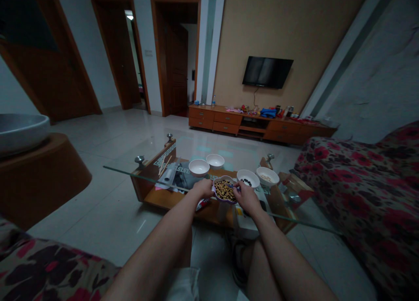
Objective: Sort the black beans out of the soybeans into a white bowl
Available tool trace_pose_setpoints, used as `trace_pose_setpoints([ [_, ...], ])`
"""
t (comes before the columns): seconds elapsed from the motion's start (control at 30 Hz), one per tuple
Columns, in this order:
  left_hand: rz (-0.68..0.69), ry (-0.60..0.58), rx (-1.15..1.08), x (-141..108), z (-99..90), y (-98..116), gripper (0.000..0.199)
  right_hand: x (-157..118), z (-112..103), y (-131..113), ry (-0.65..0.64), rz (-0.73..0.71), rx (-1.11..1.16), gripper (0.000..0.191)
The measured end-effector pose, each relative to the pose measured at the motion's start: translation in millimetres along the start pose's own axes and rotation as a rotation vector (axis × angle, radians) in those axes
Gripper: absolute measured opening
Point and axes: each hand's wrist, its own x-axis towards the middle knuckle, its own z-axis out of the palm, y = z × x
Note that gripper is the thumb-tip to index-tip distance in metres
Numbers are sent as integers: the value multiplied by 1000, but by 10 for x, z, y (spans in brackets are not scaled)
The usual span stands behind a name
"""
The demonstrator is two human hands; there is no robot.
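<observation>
A purple-rimmed scalloped bowl (224, 190) full of pale yellow beans is held up over the low glass-topped table (157, 175). My left hand (203, 188) grips the bowl's left rim. My right hand (247, 197) is at its right side, pinching a thin blue item (231, 186) that reaches over the beans. Two plain white bowls (199, 167) stand just beyond it. Black beans lie in a white bowl (248, 179), and pale grains fill another (267, 176). The bowl's underside is hidden.
Floral sofas (353, 196) flank the table on both sides. On the table's lower wooden shelf lie a magazine (173, 179) and thin wooden sticks (164, 165). A large grey basin (19, 133) sits on a wooden stand at left. A long wooden cabinet (262, 123) stands beneath a wall television.
</observation>
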Motion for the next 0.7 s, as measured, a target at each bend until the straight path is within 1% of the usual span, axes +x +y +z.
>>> trace_pose_setpoints([
  [0.2, -19, -3, -17, -32, -22, 14, 40, -7, -35, 43, 52, -54, -23, 15],
  [0.33, -14, 7, -18, -23, -10, 1, 41, -58, -126, 78, 59, -94, -41, 13],
  [0.43, -9, 13, -15, -5, 9, -10, 42, -121, -208, 93, 68, -91, -92, 14],
  [0.57, -20, 14, -17, 3, 17, -10, 41, -188, -278, 91, 29, -96, -130, 15],
  [0.7, -14, 8, -31, 1, 12, -10, 43, -202, -298, 70, -6, -85, -145, 15],
])
